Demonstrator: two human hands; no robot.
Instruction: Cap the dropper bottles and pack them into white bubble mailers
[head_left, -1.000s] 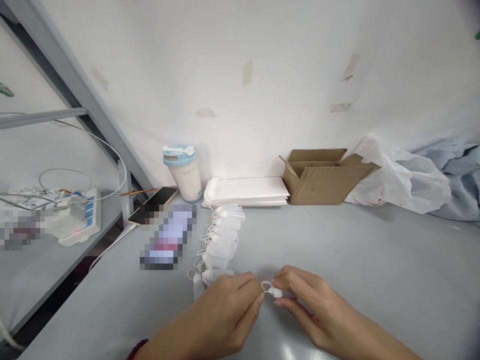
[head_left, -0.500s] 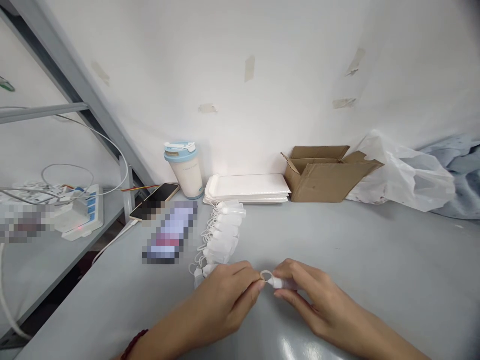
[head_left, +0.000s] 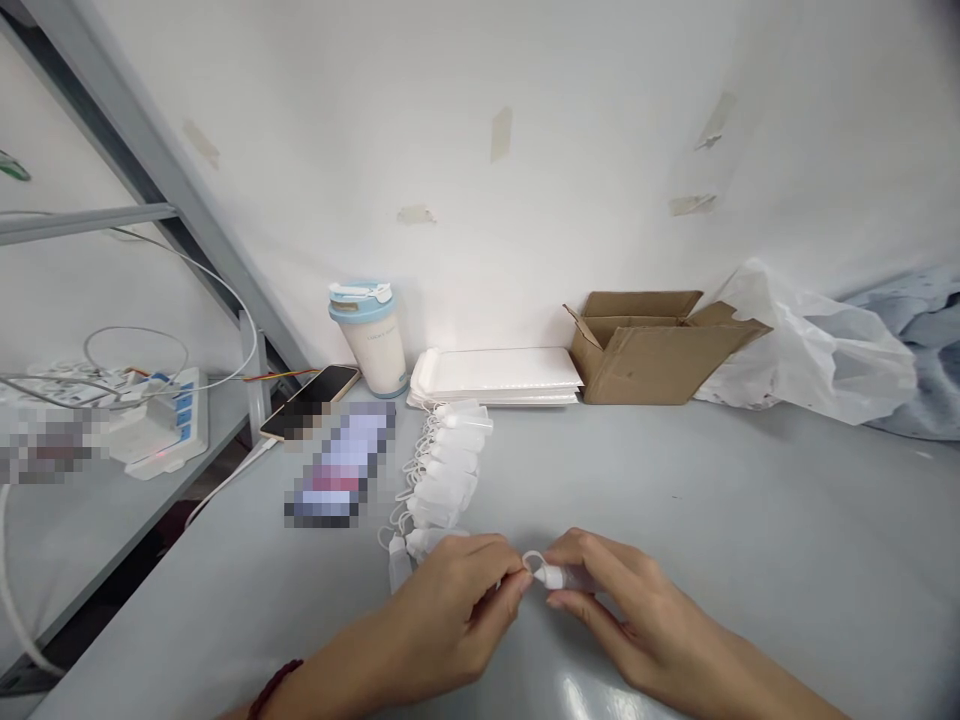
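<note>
Between both hands, above the front of the grey table (head_left: 750, 520), is a small clear squeeze bottle (head_left: 555, 577) with a white nozzle and a looped cap strap. My right hand (head_left: 630, 600) is closed around the bottle's body, its nozzle pointing left. At the nozzle tip, my left hand (head_left: 469, 605) pinches the end of the strap (head_left: 533, 555) between thumb and forefinger; the fingertips cover the cap end. Similar bottles (head_left: 446, 480) lie in a column beyond my left hand, their loops toward the left.
A blurred-out phone-like object (head_left: 341, 465) and a dark phone (head_left: 311, 400) lie left. Along the wall stand a lidded cup (head_left: 375, 345), stacked white padded mailers (head_left: 499, 372), an open cardboard box (head_left: 637, 365) and a plastic bag (head_left: 810, 350). A power strip (head_left: 169, 430) sits on the left shelf.
Both hands and the bottle have shifted slightly down toward me. More of the nearest lying bottles shows beside my left hand. Both grips are unchanged.
</note>
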